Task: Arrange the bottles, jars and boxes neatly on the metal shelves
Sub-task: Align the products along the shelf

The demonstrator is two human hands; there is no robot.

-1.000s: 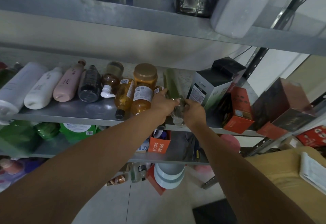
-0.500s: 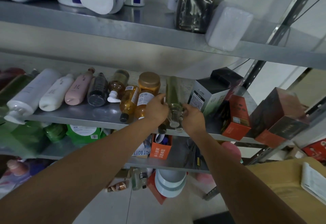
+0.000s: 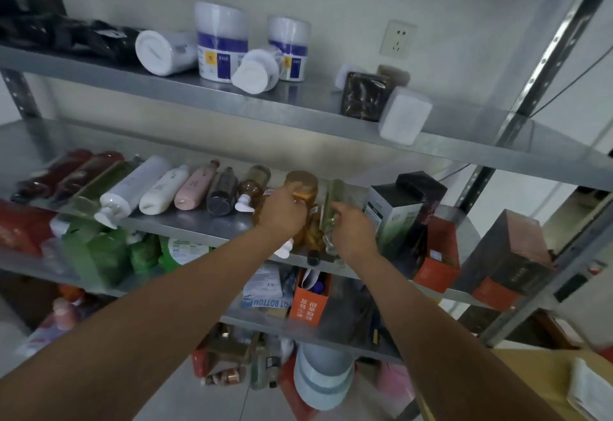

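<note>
On the middle metal shelf [image 3: 199, 221] a row of bottles lies on its side: dark red, green, white [image 3: 132, 188], pink [image 3: 195, 186] and dark ones. My left hand [image 3: 282, 213] reaches over the amber bottles and its fingers curl onto the amber jar with a gold lid [image 3: 303, 185]. My right hand [image 3: 353, 231] is just to the right and holds the lower part of a tall green glass bottle [image 3: 333, 201] that stands near the shelf's front edge. A small amber bottle [image 3: 313, 241] lies between my hands, partly hidden.
Dark and orange boxes [image 3: 434, 254] crowd the shelf's right end. The top shelf [image 3: 298, 112] carries white tubs [image 3: 220, 42], black packs and a white block [image 3: 403, 117]. Lower shelves hold green pouches [image 3: 109, 254] and an orange box [image 3: 308, 301]. A slanted steel upright [image 3: 530, 82] stands at right.
My left hand has left the green bottle and moved left onto the amber jar. The right hand stays on the green bottle. The view has tilted up, showing more of the top shelf.
</note>
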